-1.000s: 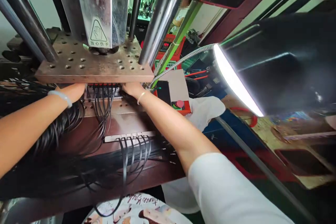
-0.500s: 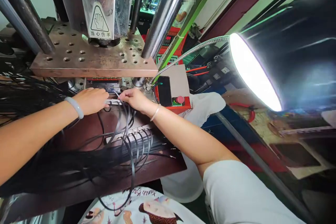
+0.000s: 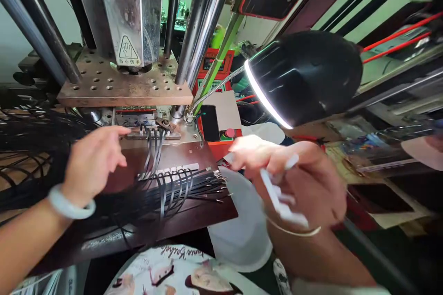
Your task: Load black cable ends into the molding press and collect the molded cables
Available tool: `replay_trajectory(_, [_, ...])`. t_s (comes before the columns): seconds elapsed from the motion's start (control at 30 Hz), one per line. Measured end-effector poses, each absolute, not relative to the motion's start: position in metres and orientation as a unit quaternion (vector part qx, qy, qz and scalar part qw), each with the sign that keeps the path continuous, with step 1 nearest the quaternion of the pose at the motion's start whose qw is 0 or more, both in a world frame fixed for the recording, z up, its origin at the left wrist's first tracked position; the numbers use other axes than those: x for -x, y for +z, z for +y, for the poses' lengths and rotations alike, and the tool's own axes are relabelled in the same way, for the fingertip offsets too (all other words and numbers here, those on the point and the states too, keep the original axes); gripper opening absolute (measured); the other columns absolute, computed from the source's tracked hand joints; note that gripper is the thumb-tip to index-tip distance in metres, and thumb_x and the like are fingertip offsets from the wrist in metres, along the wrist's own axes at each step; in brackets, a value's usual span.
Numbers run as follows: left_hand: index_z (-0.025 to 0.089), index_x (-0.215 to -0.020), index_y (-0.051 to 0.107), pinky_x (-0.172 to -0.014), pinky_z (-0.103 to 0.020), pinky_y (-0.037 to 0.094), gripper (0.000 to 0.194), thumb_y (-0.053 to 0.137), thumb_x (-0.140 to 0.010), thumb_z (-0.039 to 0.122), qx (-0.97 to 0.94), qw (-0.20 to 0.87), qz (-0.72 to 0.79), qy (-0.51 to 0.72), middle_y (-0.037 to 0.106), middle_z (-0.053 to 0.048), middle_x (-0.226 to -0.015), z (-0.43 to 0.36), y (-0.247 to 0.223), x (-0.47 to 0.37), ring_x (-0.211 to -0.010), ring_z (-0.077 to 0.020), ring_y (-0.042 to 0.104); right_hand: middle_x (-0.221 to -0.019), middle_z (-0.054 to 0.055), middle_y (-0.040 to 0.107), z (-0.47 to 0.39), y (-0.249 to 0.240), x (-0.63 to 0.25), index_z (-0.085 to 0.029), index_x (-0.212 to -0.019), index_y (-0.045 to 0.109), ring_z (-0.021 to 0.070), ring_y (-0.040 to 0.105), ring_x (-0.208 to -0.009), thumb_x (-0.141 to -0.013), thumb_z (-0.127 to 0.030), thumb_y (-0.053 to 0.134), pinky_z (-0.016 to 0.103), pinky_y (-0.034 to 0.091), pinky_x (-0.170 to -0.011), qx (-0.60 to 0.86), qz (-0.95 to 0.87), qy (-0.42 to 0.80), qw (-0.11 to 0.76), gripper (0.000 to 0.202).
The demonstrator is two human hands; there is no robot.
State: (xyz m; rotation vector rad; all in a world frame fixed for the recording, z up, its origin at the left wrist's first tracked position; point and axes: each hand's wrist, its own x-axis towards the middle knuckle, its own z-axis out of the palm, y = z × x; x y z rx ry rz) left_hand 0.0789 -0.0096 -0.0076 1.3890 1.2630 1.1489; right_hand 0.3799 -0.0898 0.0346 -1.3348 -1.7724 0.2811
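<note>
My left hand (image 3: 97,161) is raised over the left of the brown board, thumb and index finger apart, holding nothing. My right hand (image 3: 311,184), turned palm up under the lamp, has its fingers curled round a small white plastic piece (image 3: 273,193) with short prongs; it is blurred. In front of the press, thin black cables (image 3: 154,147) hang from a slotted metal bar (image 3: 171,135). A second slotted bar (image 3: 187,168) lies on the board, with several black cables (image 3: 178,186) looped over it.
A press plate (image 3: 128,97) on steel columns overhangs the bar. A lit black lamp (image 3: 308,83) reaches in from the right. Beside the press stand a phone (image 3: 210,122) and a red stop button (image 3: 228,133). Bundled black cables (image 3: 41,133) fill the left side.
My hands have parted from the bar at the press. The right one has swung right and towards me with the white plastic piece; the left has drawn back, fingers opened. The view has shifted.
</note>
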Motion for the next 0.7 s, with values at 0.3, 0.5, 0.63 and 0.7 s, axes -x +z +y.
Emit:
replay_trajectory(0.3, [0.007,-0.089,0.074,-0.077,-0.039,0.064,0.078,0.027,-0.098,0.068,-0.375,0.738,0.526,0.196,0.076,-0.025,-0.091,0.06,-0.023,-0.12,-0.087,-0.0299,0.076,-0.135,0.018,0.064,0.019,-0.045,-0.375,-0.015,-0.134,0.056,0.029,0.061,-0.122,-0.094,-0.017,0.059,0.044,0.052,-0.101,0.485,-0.851,-0.021,0.199,0.041])
replay_trajectory(0.5, [0.005,-0.093,0.072,-0.066,-0.029,0.064,0.039,0.042,-0.102,0.028,-0.37,0.724,0.517,0.265,0.077,-0.019,-0.08,0.06,-0.004,-0.162,-0.072,-0.0235,0.076,-0.109,0.017,0.073,0.103,-0.033,-0.321,-0.013,-0.099,0.063,0.0238,0.061,-0.111,-0.103,-0.021,0.05,0.041,0.044,-0.102,0.41,-0.902,-0.061,0.117,0.016])
replay_trajectory(0.63, [0.001,-0.099,0.07,-0.062,-0.029,0.064,0.043,0.036,-0.104,0.027,-0.293,0.768,0.494,0.284,0.075,-0.019,-0.075,0.058,0.006,-0.157,-0.064,-0.0224,0.075,-0.098,0.016,0.072,0.099,-0.029,-0.323,-0.012,-0.102,0.062,0.0238,0.064,-0.097,-0.102,-0.024,0.052,0.041,0.044,-0.098,0.432,-0.894,-0.05,0.105,0.016])
replay_trajectory(0.7, [0.002,-0.102,0.069,-0.058,-0.027,0.063,0.044,0.033,-0.105,0.027,-0.268,0.783,0.482,0.287,0.074,-0.016,-0.072,0.058,0.007,-0.158,-0.057,-0.019,0.071,-0.096,0.013,0.072,0.094,-0.029,-0.32,-0.015,-0.101,0.062,0.0239,0.065,-0.094,-0.096,-0.027,0.061,0.04,0.045,-0.097,0.428,-0.898,-0.037,0.093,0.014])
